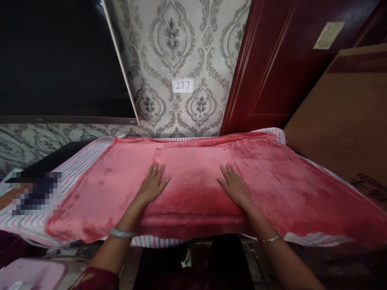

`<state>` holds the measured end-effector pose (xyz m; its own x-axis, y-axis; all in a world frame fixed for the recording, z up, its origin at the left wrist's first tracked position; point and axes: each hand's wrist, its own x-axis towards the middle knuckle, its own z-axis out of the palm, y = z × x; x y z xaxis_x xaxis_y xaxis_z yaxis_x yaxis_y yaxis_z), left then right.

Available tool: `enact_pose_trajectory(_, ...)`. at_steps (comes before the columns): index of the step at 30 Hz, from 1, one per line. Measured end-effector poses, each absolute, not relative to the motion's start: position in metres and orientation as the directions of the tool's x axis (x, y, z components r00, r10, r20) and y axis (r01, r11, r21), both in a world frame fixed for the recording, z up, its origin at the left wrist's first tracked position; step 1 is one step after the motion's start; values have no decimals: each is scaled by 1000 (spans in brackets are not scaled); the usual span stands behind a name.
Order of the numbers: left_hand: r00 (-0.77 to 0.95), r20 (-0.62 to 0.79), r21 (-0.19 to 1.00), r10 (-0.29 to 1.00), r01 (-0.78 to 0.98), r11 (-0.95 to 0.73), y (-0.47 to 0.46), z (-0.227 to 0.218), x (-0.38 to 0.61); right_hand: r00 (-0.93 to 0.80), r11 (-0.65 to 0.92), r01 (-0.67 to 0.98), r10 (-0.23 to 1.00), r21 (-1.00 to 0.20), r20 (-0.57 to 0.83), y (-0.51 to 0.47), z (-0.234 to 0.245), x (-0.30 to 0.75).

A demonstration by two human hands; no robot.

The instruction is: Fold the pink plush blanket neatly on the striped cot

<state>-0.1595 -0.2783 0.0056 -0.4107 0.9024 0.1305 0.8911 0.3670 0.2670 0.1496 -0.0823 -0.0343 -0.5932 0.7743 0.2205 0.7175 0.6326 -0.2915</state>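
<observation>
Before a patterned wall (208, 60), a red plush blanket (193, 173) lay spread over a striped cloth (78, 163), its near edge toward the person. The left hand (152, 184) and right hand (236, 186) rested flat on its middle, well apart, fingers extended and slightly parted, gripping nothing. A paper label (182, 85) on the wall read "277."

Count on inspection: two hands of the wearer, left hand (152, 183) and right hand (236, 185); one red blanket (193, 169); one striped cloth (86, 157); two bracelets (121, 233); one screen (60, 60); one paper label (182, 85), bearing three digits; one switch plate (328, 35); one cardboard box (341, 112); one other person's forearm (7, 198), partly blurred.
</observation>
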Motion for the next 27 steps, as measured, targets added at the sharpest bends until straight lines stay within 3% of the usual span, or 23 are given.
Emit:
enact_pose_trajectory(9, -404, 149, 352, 902, 874, 334, -283, -6, -169, -623, 663, 681, 748, -309, 230, -71, -44, 155)
enact_pose_trajectory(13, -439, 150, 339, 886, 864, 371, -279, 11, -170, -592, 596, 747, 798, -296, 114, -71, -19, 144)
enact_pose_trajectory(20, -527, 52, 252, 848, 829, 500, -218, 61, -174, -525, 533, 775, 842, -339, 122, -38, 40, 80)
enact_pose_trajectory(27, -617, 86, 241, 782, 774, 585, -187, 40, -181, -484, 461, 790, 873, -403, 50, 1, 9, 69)
